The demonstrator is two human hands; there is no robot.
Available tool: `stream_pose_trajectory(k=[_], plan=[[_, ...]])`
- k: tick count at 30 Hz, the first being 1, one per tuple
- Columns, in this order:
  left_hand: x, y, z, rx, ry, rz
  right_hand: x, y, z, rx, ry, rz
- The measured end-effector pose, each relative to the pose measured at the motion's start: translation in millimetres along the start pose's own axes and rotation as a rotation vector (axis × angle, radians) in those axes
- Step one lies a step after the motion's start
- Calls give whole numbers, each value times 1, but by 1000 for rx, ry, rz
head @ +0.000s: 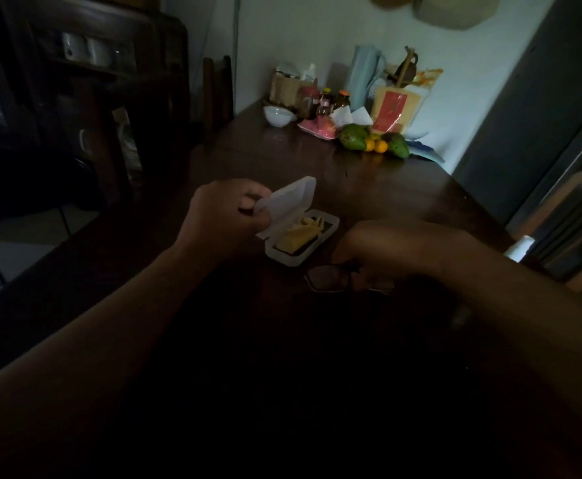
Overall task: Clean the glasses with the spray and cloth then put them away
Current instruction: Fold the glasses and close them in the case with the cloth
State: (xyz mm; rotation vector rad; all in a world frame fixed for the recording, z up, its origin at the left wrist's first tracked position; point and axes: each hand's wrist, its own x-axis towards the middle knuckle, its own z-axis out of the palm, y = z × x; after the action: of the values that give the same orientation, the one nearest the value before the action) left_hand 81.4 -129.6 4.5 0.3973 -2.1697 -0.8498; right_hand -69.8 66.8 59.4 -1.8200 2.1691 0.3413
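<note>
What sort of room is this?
Most likely a home dining room: a dark wooden table with fruit, small bottles and a bowl at its far end, and a cabinet holding cups on the left.

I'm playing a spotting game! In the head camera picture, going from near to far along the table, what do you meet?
First the glasses → open clear case → green and orange fruit → blue jug by the wall.
</note>
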Motion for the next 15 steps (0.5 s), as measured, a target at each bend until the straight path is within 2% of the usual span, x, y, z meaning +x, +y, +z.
stream_pose_trajectory(k=[7, 15], plan=[[-1, 1, 1, -18, -15, 24, -9, 17, -31, 41, 200, 22], [0, -3, 2, -65, -43, 24, 8, 34, -63, 7, 327, 59]])
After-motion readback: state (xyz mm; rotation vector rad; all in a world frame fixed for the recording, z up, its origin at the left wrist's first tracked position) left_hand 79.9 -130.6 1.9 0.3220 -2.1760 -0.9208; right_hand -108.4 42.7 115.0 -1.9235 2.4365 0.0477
